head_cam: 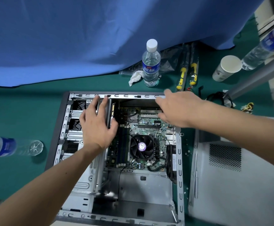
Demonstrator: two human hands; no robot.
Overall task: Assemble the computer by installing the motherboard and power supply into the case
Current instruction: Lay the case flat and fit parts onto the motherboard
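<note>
An open metal computer case (179,160) lies flat on the green table. Inside it sits the green motherboard (149,126) with a black CPU fan (142,146). My left hand (97,126) lies with spread, straight fingers over the drive cage and the board's left edge. My right hand (177,108) reaches over the case's far right corner, fingers extended above the white expansion slots. Neither hand holds anything. A grey box with a perforated grille, likely the power supply (224,154), lies outside the case to the right. The bay at the case's near end is bare metal.
A water bottle (151,64) stands behind the case beside a crumpled tissue (135,77). Yellow-handled screwdrivers (187,74), a paper cup (226,68) and loose cables (221,98) lie at the back right. Another bottle (10,146) lies left. Blue cloth (67,38) covers the back. Small screws (187,153) lie beside the case.
</note>
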